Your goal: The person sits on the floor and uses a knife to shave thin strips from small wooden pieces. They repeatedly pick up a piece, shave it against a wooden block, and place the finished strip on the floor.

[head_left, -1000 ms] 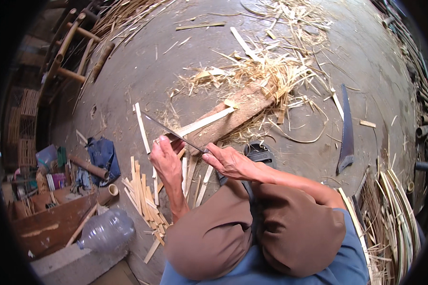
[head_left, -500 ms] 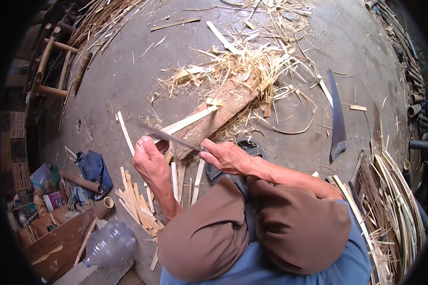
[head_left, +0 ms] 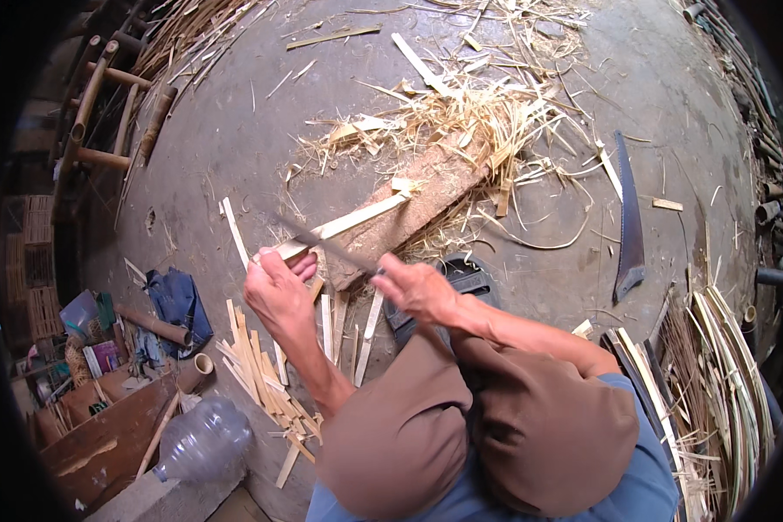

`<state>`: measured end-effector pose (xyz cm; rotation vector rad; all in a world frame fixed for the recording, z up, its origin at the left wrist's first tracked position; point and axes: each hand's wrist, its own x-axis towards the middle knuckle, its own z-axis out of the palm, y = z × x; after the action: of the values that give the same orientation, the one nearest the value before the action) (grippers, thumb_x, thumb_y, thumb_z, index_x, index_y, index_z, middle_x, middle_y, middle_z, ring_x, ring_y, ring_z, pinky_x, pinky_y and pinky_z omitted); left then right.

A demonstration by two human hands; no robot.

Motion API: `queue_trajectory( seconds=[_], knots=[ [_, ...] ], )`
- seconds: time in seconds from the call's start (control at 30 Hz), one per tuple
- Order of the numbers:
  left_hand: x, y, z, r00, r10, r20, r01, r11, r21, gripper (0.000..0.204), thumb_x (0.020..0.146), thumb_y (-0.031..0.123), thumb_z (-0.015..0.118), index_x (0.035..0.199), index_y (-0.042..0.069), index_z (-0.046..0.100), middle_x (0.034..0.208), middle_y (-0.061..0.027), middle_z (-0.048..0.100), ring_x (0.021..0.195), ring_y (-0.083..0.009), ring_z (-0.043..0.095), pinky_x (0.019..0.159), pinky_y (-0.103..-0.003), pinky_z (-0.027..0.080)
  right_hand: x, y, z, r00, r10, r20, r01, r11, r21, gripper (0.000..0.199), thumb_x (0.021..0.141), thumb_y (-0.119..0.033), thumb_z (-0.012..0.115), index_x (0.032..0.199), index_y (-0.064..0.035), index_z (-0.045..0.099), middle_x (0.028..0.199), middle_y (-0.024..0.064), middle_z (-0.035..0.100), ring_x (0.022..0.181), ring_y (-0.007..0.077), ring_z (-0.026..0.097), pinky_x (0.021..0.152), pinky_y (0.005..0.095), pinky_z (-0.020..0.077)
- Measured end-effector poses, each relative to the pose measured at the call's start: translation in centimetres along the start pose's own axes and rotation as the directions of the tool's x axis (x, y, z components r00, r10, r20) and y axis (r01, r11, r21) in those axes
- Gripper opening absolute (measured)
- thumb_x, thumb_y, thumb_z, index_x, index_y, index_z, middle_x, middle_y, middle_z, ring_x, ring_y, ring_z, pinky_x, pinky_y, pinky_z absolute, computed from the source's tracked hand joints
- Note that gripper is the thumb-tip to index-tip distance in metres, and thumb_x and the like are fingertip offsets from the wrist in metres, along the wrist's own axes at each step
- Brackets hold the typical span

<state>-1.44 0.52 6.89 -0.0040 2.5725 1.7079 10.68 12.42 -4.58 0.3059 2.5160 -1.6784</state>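
My left hand (head_left: 280,280) is closed around the near end of a pale bamboo strip (head_left: 361,217). The strip's far end rests on a rough wooden plank (head_left: 391,228) lying on the floor. In my right hand (head_left: 418,291) is the handle of a knife (head_left: 329,248), its dark, motion-smeared blade crossing over the strip just beyond my left fingers. A small curl of wood (head_left: 404,185) sits at the strip's far end. Thin shavings (head_left: 487,122) heap over the plank's far part.
A handsaw (head_left: 628,217) lies at the right. Cut strips (head_left: 257,361) are piled left of my knees, beyond a clear plastic jug (head_left: 204,439). Long split bamboo (head_left: 731,374) is bundled at the right, and a bamboo frame (head_left: 91,113) stands far left.
The knife has slid along the strip, away from my left hand and toward the plank. My left fingers have opened slightly under the strip. The whole view has shifted a little.
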Motion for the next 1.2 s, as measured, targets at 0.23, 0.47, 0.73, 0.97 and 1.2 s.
queue_trajectory(
  seconds=[0.23,0.47,0.73,0.97,1.2],
  knots=[
    [0.5,0.5,0.5,0.997,0.074,0.028,-0.075,0.995,0.062,0.039,0.105,0.019,0.039,0.091,-0.014,0.055,0.078,-0.022,0.068,0.068,-0.0256,0.073,0.058,-0.032,0.062,-0.7,5.8,-1.2,0.965,0.196,-0.175,-0.194,0.981,0.029,0.034,0.103,-0.039,0.046,0.1,-0.0048,0.051,0.08,0.027,0.062,0.077,0.0466,0.064,0.066,0.0522,0.0495],
    [0.6,0.1,2.1,0.978,0.206,-0.021,-0.205,0.978,0.041,0.036,0.104,0.018,0.043,0.094,-0.012,0.059,0.082,-0.0197,0.069,0.069,-0.025,0.073,0.06,-0.032,0.062,-0.7,11.1,-2.8,0.944,0.238,-0.23,-0.238,0.971,0.025,0.046,0.103,-0.041,0.042,0.095,0.0014,0.057,0.094,0.0308,0.065,0.093,0.05,0.062,0.079,0.0558,0.0475],
    [1.8,-7.4,7.8,0.94,0.238,-0.244,-0.329,0.818,-0.471,0.058,0.101,0.013,0.053,0.148,0.003,0.02,0.12,-0.0207,0.061,0.111,-0.0277,0.061,0.105,-0.039,0.049,-1.8,10.4,-3.4,0.932,0.321,-0.171,-0.312,0.947,0.077,0.043,0.101,-0.043,0.045,0.093,-0.0021,0.055,0.067,0.0148,0.051,0.065,0.0246,0.056,0.062,0.0415,0.0444],
    [4.1,-9.1,5.8,0.953,0.085,0.292,0.134,0.743,-0.656,0.04,0.103,0.009,0.046,0.14,0.003,0.033,0.077,-0.0017,0.049,0.06,-0.0077,0.05,0.052,-0.022,0.048,-3.7,7.0,-6.9,0.94,-0.049,-0.337,-0.017,0.981,-0.191,0.022,0.087,-0.014,0.061,0.107,-0.0097,0.054,0.069,0.0198,0.059,0.066,0.0405,0.063,0.059,0.0491,0.0467],
    [-2.2,-3.8,-0.5,0.699,-0.162,0.697,0.524,0.779,-0.344,0.046,0.102,0.003,0.045,0.147,0.011,0.042,0.075,0.0024,0.045,0.057,-0.0046,0.039,0.044,-0.018,0.035,0.7,-0.6,-6.0,0.909,-0.399,-0.118,0.284,0.802,-0.525,0.022,0.085,-0.01,0.06,0.107,-0.0117,0.061,0.07,0.013,0.065,0.06,0.033,0.064,0.053,0.045,0.0508]
  ],
)
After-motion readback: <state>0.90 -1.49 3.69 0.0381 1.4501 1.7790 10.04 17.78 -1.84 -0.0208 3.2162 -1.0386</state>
